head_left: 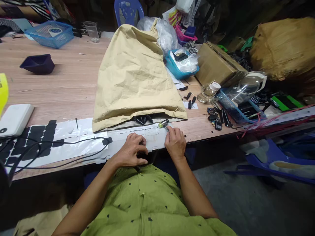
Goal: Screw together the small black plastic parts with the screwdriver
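My right hand [175, 142] is closed round a small screwdriver [163, 124] with a yellow-and-black handle, its tip down on a white plastic strip [152, 137] at the table's near edge. My left hand [131, 151] rests on the same strip with its fingers curled, pressing it down. Just behind the strip lies a big tan paper bag [134, 75], with a few black parts [142, 119] poking out from under its front edge.
A flexible solar panel [34, 141] with a black cable [73, 144] lies left, beside a white power bank [14, 119]. A dark tray [37, 63], a blue basket [50, 33] and a plastic cup [92, 31] sit further back. Boxes, baskets and small black parts crowd the right.
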`<state>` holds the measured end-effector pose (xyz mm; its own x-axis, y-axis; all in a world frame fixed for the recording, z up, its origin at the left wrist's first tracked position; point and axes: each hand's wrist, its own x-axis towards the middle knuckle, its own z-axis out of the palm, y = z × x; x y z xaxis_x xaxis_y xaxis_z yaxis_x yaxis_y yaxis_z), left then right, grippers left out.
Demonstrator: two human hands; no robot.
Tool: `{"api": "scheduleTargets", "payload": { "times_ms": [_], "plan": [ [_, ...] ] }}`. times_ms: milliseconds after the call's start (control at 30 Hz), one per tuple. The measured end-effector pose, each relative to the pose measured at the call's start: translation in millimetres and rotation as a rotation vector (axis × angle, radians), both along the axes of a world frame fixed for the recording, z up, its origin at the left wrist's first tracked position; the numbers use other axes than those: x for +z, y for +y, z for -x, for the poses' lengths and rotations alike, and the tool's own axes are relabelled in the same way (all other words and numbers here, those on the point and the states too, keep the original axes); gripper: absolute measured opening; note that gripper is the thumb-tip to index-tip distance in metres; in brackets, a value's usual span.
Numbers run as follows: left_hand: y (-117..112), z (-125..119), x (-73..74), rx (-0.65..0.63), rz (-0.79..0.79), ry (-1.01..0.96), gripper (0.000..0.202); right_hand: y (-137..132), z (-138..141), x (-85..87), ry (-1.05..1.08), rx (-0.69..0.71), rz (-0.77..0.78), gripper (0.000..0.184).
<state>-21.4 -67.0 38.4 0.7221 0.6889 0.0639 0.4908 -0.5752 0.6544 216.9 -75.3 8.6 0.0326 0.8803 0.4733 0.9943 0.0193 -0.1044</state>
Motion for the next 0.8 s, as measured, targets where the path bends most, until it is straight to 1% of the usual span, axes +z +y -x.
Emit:
{"api": "scheduleTargets", "payload": {
  "times_ms": [67,100,133,200,267,333,433,500,600,800],
  "plan": [
    [5.5,1.0,1.3,0.022,0.026,-0.004,0.026,0.4,0.7,-0.9,-0.020,0.003,-0.027,0.032],
    [10.0,1.3,2.3,0.062,0.033,-0.004,0.026,0.7,1.1,-1.3,-0.030,0.005,-0.043,0.031],
    [15.5,1.4,3.7,0.124,0.029,0.002,0.027,0.9,1.6,-1.8,-0.038,0.007,-0.057,0.031],
    [29.3,0.8,7.5,0.289,-0.025,0.046,0.031,1.6,2.5,-3.0,-0.048,0.011,-0.075,0.030],
    [44.5,-1.2,13.4,0.435,-0.104,0.160,0.034,2.3,3.3,-4.2,-0.045,0.015,-0.082,0.030],
    [58.2,-4.4,21.1,0.506,-0.135,0.341,0.039,3.0,3.9,-5.5,-0.040,0.020,-0.086,0.031],
    [71.2,-9.3,32.4,0.499,-0.100,0.579,0.048,4.0,4.7,-7.3,-0.042,0.020,-0.100,0.031],
    [74.6,-10.9,37.0,0.483,-0.098,0.653,0.047,4.6,5.3,-8.3,-0.042,0.021,-0.112,0.031],
    [74.7,-9.6,37.8,0.462,-0.116,0.678,0.039,5.3,6.1,-9.5,-0.032,0.027,-0.117,0.031],
    [70.5,-4.2,28.4,0.451,-0.168,0.615,0.027,5.7,6.1,-9.9,-0.035,0.033,-0.123,0.031]
  ]
}}
